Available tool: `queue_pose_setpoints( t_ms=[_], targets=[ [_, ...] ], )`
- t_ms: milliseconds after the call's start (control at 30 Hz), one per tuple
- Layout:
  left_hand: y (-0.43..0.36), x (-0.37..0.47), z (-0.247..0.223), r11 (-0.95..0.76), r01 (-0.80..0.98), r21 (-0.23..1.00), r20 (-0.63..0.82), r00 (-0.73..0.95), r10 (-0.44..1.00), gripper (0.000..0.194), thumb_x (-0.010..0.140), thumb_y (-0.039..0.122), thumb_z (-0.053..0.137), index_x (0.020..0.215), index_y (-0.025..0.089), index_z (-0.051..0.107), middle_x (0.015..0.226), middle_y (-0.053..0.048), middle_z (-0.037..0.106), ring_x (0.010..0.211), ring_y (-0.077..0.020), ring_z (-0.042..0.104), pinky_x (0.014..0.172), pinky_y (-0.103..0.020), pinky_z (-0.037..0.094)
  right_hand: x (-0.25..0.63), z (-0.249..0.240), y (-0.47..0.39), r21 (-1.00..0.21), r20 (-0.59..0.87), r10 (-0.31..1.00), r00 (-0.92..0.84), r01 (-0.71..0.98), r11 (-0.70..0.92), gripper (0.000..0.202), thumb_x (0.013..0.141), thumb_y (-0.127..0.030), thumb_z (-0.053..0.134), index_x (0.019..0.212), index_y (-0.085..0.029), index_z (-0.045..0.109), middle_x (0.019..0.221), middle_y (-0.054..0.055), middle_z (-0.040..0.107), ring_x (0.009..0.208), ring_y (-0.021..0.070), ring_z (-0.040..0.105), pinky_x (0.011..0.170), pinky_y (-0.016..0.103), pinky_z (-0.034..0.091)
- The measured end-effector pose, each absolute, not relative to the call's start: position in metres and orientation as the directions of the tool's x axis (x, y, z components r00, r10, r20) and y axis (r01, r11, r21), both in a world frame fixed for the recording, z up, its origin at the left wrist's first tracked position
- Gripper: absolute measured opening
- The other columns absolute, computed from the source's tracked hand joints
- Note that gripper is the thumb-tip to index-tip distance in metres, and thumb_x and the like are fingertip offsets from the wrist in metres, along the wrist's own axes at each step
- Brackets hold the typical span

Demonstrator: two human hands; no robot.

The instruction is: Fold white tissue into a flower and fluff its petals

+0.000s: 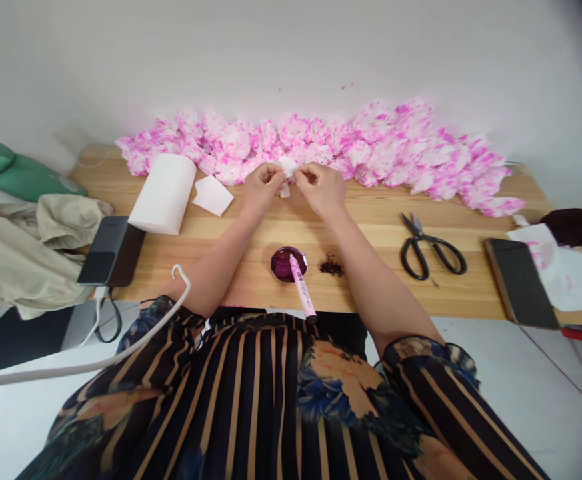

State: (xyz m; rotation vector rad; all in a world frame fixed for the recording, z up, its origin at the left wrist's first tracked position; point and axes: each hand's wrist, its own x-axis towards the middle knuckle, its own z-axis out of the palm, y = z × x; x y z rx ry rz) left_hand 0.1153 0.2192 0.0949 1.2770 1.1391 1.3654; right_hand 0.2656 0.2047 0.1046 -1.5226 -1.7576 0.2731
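Note:
My left hand (pixel 261 189) and my right hand (pixel 323 189) meet at the middle of the wooden table, both pinching a small piece of white tissue (pixel 286 165) between thumb and fingers. A short white strip of it hangs down between them. Just behind lies a long heap of pink and white tissue flowers (pixel 235 141). Nearer my body is a small dish of dark purple liquid (pixel 281 265), with a pink marker (pixel 303 288) resting on its edge. Small dark ties (pixel 331 267) lie beside the dish, left of my right forearm.
On the left are a white paper roll (pixel 165 193), folded white sheets (pixel 213 196), a black box (pixel 111 252) with cables and a beige cloth (pixel 15 247). On the right lie black scissors (pixel 431 247), a phone (pixel 521 283) and stained paper (pixel 565 270).

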Motion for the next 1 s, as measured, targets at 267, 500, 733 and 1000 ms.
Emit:
queue_pose_setpoints(
  t_ms=[267,500,733,1000],
  targets=[
    [0.2133,0.1158,0.0987,-0.174,0.010,0.985,0.174,0.017,0.985,0.015,0.084,0.005,0.061,0.074,0.016,0.061,0.065,0.004,0.062,0.059,-0.0071,0.057,0.059,-0.019,0.047,0.2639,0.1054,0.2029,-0.564,0.444,0.895,-0.031,0.767,0.306,0.022,0.092,-0.033,0.056,0.087,-0.024,0.075,0.087,0.002,0.077,0.082,0.0201,0.068,0.080,0.034,0.049],
    [0.2170,0.1161,0.0957,-0.161,0.003,0.987,0.161,0.008,0.987,0.017,0.085,0.004,0.058,0.074,0.018,0.058,0.065,0.004,0.061,0.057,-0.0076,0.056,0.059,-0.019,0.047,0.2632,0.1018,0.2052,-0.628,0.409,0.912,0.037,0.737,0.252,0.020,0.089,-0.025,0.055,0.083,-0.023,0.073,0.085,0.002,0.077,0.079,0.0196,0.067,0.076,0.033,0.048],
    [0.2188,0.1141,0.0942,-0.145,-0.034,0.989,0.145,-0.006,0.989,0.014,0.091,0.010,0.056,0.081,0.019,0.055,0.069,0.003,0.064,0.058,-0.0069,0.058,0.058,-0.018,0.047,0.2619,0.1051,0.2034,-0.702,0.377,0.926,0.035,0.663,0.261,0.017,0.088,-0.024,0.055,0.081,-0.022,0.071,0.082,0.001,0.075,0.077,0.0173,0.065,0.074,0.031,0.047],
    [0.2132,0.1182,0.0945,-0.283,0.133,0.950,0.286,0.004,0.958,0.011,0.085,0.011,0.067,0.088,0.019,0.060,0.076,0.002,0.066,0.070,-0.0103,0.063,0.067,-0.021,0.047,0.2602,0.1054,0.2011,-0.666,0.386,0.922,-0.002,0.691,0.280,0.020,0.090,-0.027,0.053,0.086,-0.023,0.072,0.086,0.001,0.076,0.078,0.0177,0.066,0.075,0.032,0.048]
  ],
)
